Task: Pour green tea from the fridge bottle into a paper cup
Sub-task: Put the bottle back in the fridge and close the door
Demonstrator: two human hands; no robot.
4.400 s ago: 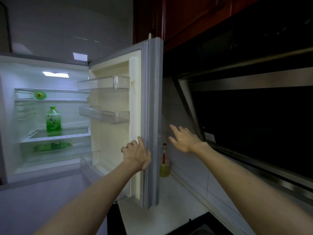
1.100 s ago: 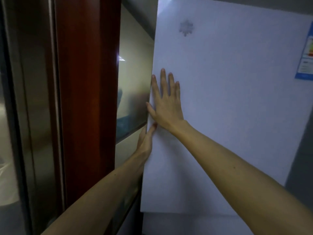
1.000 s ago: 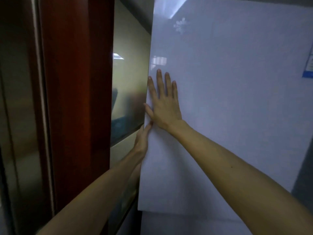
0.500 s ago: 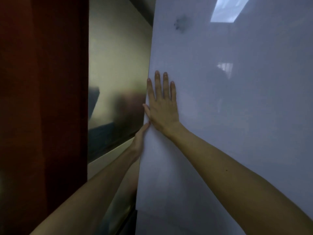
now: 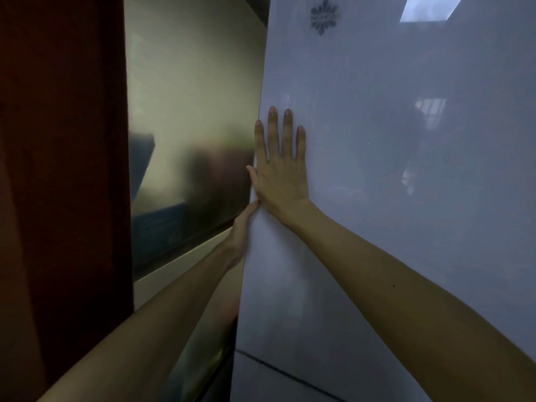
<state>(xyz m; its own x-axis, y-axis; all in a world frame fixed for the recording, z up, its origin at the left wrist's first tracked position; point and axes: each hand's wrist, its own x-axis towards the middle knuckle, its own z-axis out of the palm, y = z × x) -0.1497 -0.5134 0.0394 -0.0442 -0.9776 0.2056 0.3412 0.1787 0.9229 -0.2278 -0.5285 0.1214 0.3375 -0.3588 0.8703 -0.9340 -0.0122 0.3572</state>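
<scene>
The right hand (image 5: 280, 172) is pressed flat, fingers spread, on the white fridge door (image 5: 391, 198), the left hand (image 5: 242, 227) is curled round its edge just below, neither bottle nor paper cup is visible, so pouring seemingly remains undone.

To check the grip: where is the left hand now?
In the head view, the left hand is left of centre, at the fridge door's left edge, just below the flat right hand.
</scene>
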